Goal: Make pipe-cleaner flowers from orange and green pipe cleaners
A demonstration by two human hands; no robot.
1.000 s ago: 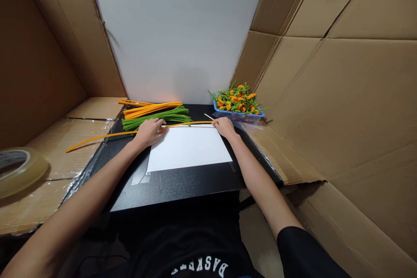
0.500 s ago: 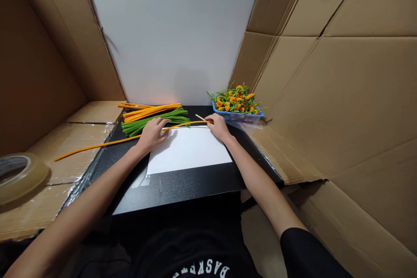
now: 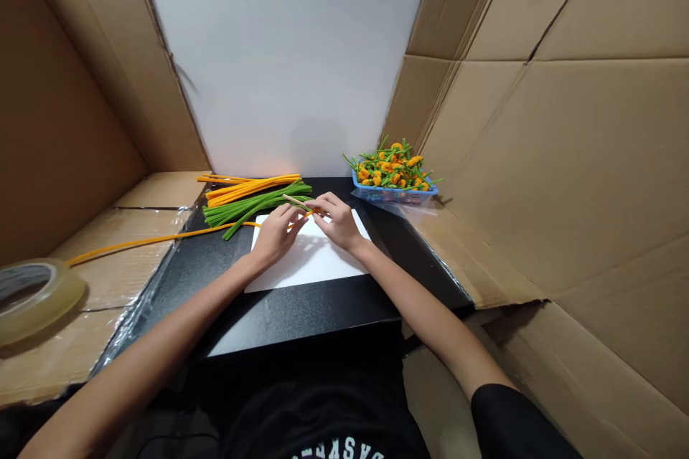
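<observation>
Observation at the work table: a person is seated with both forearms reaching forward over a black table top (image 3: 301,315), and the hands are close together above a sheet of white paper (image 3: 306,265). The left hand (image 3: 275,235) is curled, its fingers closed on an orange chenille stem (image 3: 161,238) where it meets a thin wooden stick (image 3: 295,200). The right hand (image 3: 338,222) pinches at the same spot between thumb and fingertips, and the fingers hide exactly how stem and stick lie together there. The stick's free tip points far and left, just over a bundle of green chenille stems (image 3: 252,206). The orange stem trails left past the table edge and over a cardboard sheet (image 3: 123,251). Handling assessment: the stem should be very light, soft and bendable, with a fuzzy surface that gives some grip, and its long free length is likely to sag and swing. It seems best held close to the stick, not out along the tail. The stick looks light, stiff and slender, possibly brittle under sideways force, and is best taken near the working end. Farther off lie a bundle of orange stems (image 3: 250,186) and, to the right, a blue plastic basket (image 3: 395,193) of green-and-orange chenille flowers (image 3: 392,165). A roll of clear tape (image 3: 32,301) sits at far left.
</observation>
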